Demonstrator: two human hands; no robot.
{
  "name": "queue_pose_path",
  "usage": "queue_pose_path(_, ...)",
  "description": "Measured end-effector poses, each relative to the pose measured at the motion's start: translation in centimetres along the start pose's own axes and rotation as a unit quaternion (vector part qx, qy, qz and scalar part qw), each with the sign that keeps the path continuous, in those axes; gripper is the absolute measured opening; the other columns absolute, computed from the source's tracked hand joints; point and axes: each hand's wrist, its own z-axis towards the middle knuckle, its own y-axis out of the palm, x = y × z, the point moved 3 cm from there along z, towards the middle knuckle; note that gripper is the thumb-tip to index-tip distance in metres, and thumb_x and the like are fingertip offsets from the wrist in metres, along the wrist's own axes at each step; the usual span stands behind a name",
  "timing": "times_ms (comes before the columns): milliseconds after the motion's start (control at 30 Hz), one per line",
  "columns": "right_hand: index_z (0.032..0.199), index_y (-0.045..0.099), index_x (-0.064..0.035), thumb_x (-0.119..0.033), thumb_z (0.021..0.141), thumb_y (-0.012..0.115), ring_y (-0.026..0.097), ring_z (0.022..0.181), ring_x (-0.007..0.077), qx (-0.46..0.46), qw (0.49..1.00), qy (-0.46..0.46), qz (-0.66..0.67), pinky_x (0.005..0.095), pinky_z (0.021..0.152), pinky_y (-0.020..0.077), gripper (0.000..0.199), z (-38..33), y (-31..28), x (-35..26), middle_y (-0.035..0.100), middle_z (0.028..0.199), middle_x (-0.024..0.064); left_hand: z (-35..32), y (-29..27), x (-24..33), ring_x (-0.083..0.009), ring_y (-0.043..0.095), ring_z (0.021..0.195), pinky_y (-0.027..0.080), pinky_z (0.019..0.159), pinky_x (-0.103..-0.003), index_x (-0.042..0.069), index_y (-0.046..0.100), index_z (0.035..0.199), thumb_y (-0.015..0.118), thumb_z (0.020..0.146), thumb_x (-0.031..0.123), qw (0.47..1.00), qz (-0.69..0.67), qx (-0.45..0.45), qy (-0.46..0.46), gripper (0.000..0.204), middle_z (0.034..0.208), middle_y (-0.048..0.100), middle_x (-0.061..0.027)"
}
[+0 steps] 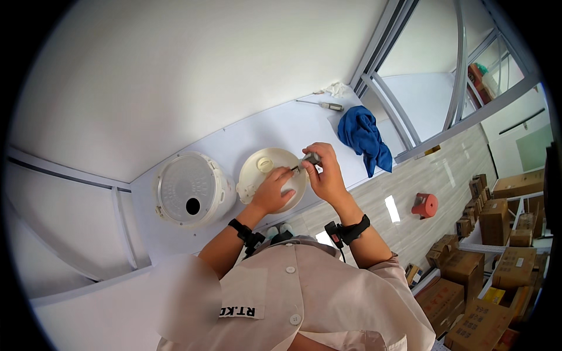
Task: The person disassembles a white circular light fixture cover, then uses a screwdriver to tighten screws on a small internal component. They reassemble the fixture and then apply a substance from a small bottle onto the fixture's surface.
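A round cream-white lid-like part [252, 169] lies on the white worktop, with a small cream cap [265, 164] on it. My left hand [271, 193] rests flat on this part, its fingers stretched toward the right rim and the thumb apart. At that rim, my right hand [325, 175] is closed around the grey handle of what looks like a screwdriver [312, 158]. Its shaft slants down toward my left fingertips; the tip's exact contact is too small to make out. To the left stands a white round tub [225, 190] with a greyish disc-shaped top and a dark round hole.
A blue cloth [358, 131] hangs over the worktop's right edge. Behind it lie another screwdriver [331, 106] and a crumpled white cloth or tissue [336, 89]. A metal-framed partition [404, 128] rises at right. Beyond are a red stool [425, 205] and stacked cardboard boxes [462, 266].
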Motion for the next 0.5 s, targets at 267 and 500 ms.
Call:
queue_pose_path(267,0.128,0.058,-0.0042,0.002,0.093,0.076,0.065,0.101,0.0351,0.013,1.000,0.002,0.005,0.0400,0.085,0.0575,0.039,-0.1,0.2,0.6,0.061,0.124,0.0200,-0.1,0.3,-0.5,-0.0355,0.052,0.140,0.043,0.118,-0.046,0.003,0.063,0.142,0.080,0.087,0.024,1.000,0.001,0.002,0.008,0.061,0.149,0.057,-0.0158)
queue_pose_path(500,0.129,0.061,-0.0049,-0.003,0.091,0.082,0.071,0.100,0.0281,-0.023,0.996,-0.036,-0.075,0.0342,0.079,0.0610,0.043,0.9,-0.2,-0.6,0.065,0.112,0.0149,-0.1,0.2,-0.3,-0.0357,0.053,0.139,0.044,0.117,-0.046,0.002,0.064,0.140,0.079,0.087,0.024,1.000,0.005,0.014,0.026,0.059,0.147,0.058,-0.0162)
